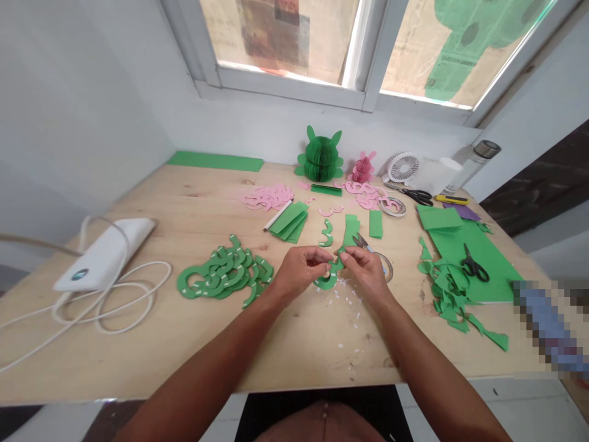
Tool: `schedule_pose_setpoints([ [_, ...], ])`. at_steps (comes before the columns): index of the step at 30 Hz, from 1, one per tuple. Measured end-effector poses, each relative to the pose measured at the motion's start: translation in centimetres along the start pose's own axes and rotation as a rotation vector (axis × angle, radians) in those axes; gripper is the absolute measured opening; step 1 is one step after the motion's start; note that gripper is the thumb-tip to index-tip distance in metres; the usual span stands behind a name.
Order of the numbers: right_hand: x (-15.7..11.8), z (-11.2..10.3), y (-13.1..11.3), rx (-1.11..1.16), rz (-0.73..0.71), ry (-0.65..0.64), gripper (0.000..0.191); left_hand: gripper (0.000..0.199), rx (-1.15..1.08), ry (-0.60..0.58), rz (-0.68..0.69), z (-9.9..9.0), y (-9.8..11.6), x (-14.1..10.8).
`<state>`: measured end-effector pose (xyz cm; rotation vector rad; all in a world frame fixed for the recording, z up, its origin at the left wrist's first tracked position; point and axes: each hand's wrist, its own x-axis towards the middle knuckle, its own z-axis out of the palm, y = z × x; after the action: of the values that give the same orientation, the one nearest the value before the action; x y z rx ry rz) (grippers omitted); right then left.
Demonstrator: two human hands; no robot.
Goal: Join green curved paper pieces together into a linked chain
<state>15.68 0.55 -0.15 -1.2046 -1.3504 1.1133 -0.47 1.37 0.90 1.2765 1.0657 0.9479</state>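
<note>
Between both hands is a curved green paper cutout (pixel 326 283), gripped near the middle of the table. My left hand (pixel 301 268) pinches its left side. My right hand (pixel 364 267) pinches its upper right end, fingertips close to the left ones. Just beyond lies another wavy green cutout (pixel 326 233) with white strips on it. Scissors (pixel 362 242) and a tape roll (pixel 389 267) are partly covered by my right hand. Left of my left hand is a pile of curved green cutouts (pixel 225 273) bearing small white strips. Tiny white scraps (pixel 352 301) dot the wood below the hands.
A white power strip (pixel 108 255) with looping cable lies left. Green scraps (pixel 451 291) and black scissors (pixel 473 264) rest on green sheets (pixel 488 258) at right. Toward the wall are pink cutouts (pixel 269 197), a green honeycomb figure (pixel 321 156), a small fan (pixel 403 167) and a bottle (pixel 473 162).
</note>
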Motion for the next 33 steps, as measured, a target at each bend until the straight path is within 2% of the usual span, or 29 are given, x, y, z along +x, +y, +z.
schedule_pose_setpoints([
  [6,0.0,0.0,-0.2,-0.001,0.017,0.012,0.023,0.015,0.001,0.003,-0.004,0.0,-0.1,0.1],
  [12,-0.1,0.1,-0.6,0.097,0.037,0.004,0.024,0.016,-0.046,-0.034,-0.027,-0.3,-0.3,0.3],
  [15,-0.1,0.0,-0.5,0.258,0.065,-0.034,0.025,0.018,-0.134,-0.095,-0.063,-0.4,-0.2,0.2],
  [19,-0.1,-0.1,-0.7,0.535,0.155,-0.149,0.021,0.020,-0.242,-0.202,-0.133,-0.5,-0.1,-0.1],
  [22,-0.3,-0.3,-1.2,0.635,0.199,-0.211,0.020,0.019,-0.303,-0.278,-0.172,-0.5,0.1,-0.3],
  [33,-0.4,-0.5,-1.4,0.648,0.199,-0.249,0.015,0.017,-0.417,-0.372,-0.223,-0.4,0.7,-0.5],
])
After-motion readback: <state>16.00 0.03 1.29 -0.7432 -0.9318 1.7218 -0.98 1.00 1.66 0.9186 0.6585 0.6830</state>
